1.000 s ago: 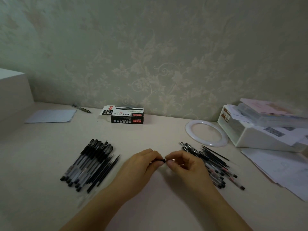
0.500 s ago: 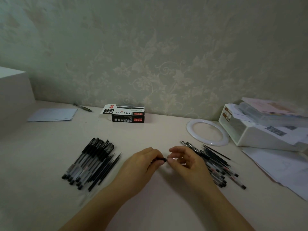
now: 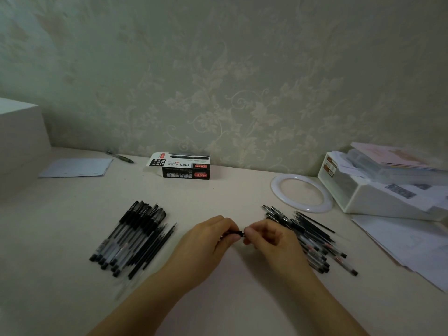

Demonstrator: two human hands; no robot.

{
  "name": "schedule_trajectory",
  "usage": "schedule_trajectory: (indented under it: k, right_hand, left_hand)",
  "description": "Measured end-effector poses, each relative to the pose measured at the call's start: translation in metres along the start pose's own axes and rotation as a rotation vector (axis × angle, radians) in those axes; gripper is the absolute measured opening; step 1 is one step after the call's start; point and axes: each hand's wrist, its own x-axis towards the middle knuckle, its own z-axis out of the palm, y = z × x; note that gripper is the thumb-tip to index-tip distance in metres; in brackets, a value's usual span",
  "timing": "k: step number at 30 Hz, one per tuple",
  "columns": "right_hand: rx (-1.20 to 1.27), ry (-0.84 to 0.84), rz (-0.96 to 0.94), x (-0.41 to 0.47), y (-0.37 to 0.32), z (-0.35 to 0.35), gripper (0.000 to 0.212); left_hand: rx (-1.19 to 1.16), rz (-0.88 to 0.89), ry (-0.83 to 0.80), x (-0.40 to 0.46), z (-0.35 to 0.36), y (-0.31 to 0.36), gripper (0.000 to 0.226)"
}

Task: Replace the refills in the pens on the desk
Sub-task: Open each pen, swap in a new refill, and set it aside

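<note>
Both hands have barely shifted over the last second; the right fingertips have closed in again on the end of the pen after loosening half a second ago. At the middle of the desk (image 3: 218, 195), the left hand (image 3: 206, 241) curls around a black pen (image 3: 234, 233), of which only a short dark stretch shows between the two hands. The right hand (image 3: 266, 241) pinches the end of that pen with thumb and forefinger, its other fingers curled.

To the left lies a neat bundle of capped pens (image 3: 128, 236), with several bare black refills (image 3: 155, 248) lined up along its right side. To the right, just beside the right hand, sits a looser pile of pens and refills (image 3: 312, 241), crossing one another.

Near the wall stands a black and white pen box (image 3: 185, 167) with its flap open. Further left lie a sheet of paper (image 3: 77, 167) and a single pen (image 3: 120, 156). A white ring (image 3: 301, 192) lies flat on the right, beside a white tray (image 3: 358, 190) stacked with papers.
</note>
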Motion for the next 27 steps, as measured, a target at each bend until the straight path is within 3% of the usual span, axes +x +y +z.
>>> schedule_trajectory:
  k: [7,11,14,20,27]
  right_hand:
    - [0.143,0.003,0.042,0.000,-0.001,0.000,0.022]
    - [0.156,0.148,0.087,0.004,0.000,-0.007,0.016]
    - [-0.014,0.236,0.060,0.005,0.003,-0.015,0.012]
    - [-0.657,-0.012,-0.283,-0.003,0.008,-0.004,0.016]
    - [-0.732,-0.046,-0.306,-0.004,0.011,-0.001,0.019]
  left_hand:
    - [-0.020,-0.006,0.020,0.000,0.000,-0.002,0.012]
    - [-0.001,-0.031,0.034,0.001,-0.001,-0.004,0.011]
    - [0.021,-0.038,0.046,0.001,-0.002,-0.005,0.011]
    - [0.039,-0.052,0.045,0.001,-0.002,-0.005,0.010]
    - [0.040,-0.059,0.041,0.001,-0.001,-0.005,0.010]
